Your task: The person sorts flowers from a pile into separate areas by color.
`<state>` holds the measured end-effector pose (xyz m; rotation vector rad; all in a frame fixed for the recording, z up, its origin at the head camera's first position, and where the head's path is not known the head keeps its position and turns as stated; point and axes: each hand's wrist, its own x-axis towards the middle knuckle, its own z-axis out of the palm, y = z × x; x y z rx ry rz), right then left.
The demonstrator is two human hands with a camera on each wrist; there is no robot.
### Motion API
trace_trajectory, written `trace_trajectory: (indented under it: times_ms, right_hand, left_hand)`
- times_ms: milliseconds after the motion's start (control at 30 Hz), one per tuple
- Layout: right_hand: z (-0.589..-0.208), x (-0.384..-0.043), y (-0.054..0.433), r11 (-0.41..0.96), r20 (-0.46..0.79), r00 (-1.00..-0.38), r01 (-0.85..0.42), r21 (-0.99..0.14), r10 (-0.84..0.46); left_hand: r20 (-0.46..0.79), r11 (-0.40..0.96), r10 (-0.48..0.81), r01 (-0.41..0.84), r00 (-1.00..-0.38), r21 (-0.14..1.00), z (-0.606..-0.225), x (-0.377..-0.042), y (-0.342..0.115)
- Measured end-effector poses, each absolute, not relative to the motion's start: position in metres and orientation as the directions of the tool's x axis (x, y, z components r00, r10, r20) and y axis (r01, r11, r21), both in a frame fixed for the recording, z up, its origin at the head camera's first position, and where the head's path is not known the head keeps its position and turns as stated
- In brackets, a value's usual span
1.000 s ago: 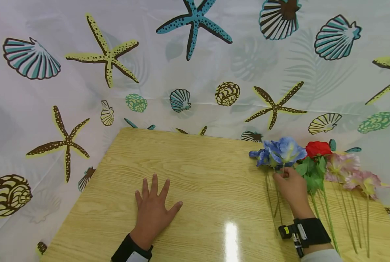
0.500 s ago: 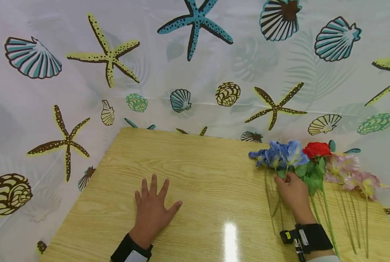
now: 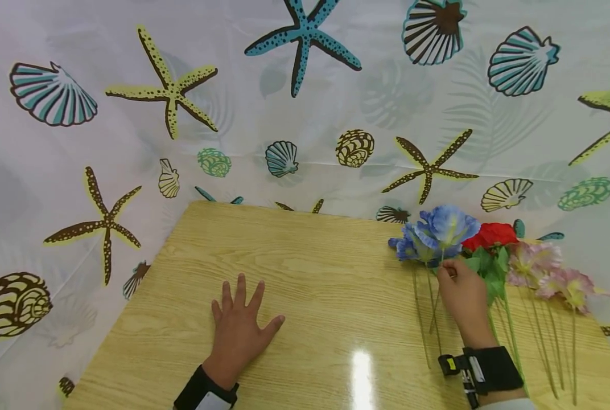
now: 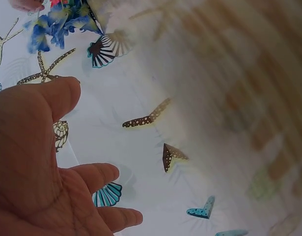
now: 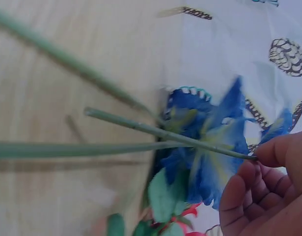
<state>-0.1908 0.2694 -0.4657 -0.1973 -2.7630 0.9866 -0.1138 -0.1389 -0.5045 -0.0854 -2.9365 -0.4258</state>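
My right hand [image 3: 464, 299] pinches the thin green stem [image 5: 209, 146] of a blue artificial flower [image 3: 450, 223] between thumb and fingers, just below its bloom. That flower stands a little above other blue flowers [image 3: 403, 248], whose stems lie on the wooden table [image 3: 305, 296]. In the right wrist view, blue and yellow petals [image 5: 217, 162] show behind the held stem. At centre left, my left hand [image 3: 238, 339] rests palm down on the table with fingers spread, holding nothing. Its thumb and some fingertips appear in the left wrist view.
A red rose [image 3: 491, 235] with green leaves [image 3: 491, 279] lies right of the blue flowers, partly behind the right hand. Pink flowers [image 3: 573, 287] with long thin stems lie farther right. A white cloth [image 3: 325, 188] printed with starfish and shells hangs behind the table.
My right hand first drew the blue flower slightly down, then raised its bloom up again, now higher above the other blue flowers. My left hand stays in place.
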Motion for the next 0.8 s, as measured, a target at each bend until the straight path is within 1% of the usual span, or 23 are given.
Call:
trace_trajectory:
  times_ms: [67, 167, 333, 800]
  right_hand:
    - [-0.464, -0.193, 0.266, 0.779, 0.182, -0.968, 0.02, -0.627, 0.171]
    - [-0.464, -0.195, 0.262, 0.781, 0.168, -0.976, 0.006, -0.624, 0.142]
    - [-0.469, -0.191, 0.26, 0.759, 0.089, -0.986, 0.049, -0.649, 0.14]
    - [-0.464, -0.182, 0.266, 0.718, 0.037, -0.986, 0.09, -0.69, 0.16]
  left_hand:
    - [0.177, 0.958, 0.029, 0.077, -0.984, 0.275, -0.505, -0.114, -0.14]
    - [0.181, 0.958, 0.028, 0.078, -0.983, 0.276, -0.505, -0.113, -0.141]
    - [0.179, 0.957, 0.031, 0.081, -0.983, 0.28, -0.505, -0.111, -0.141]
    - [0.161, 0.951, 0.036, 0.083, -0.986, 0.296, -0.502, -0.112, -0.14]
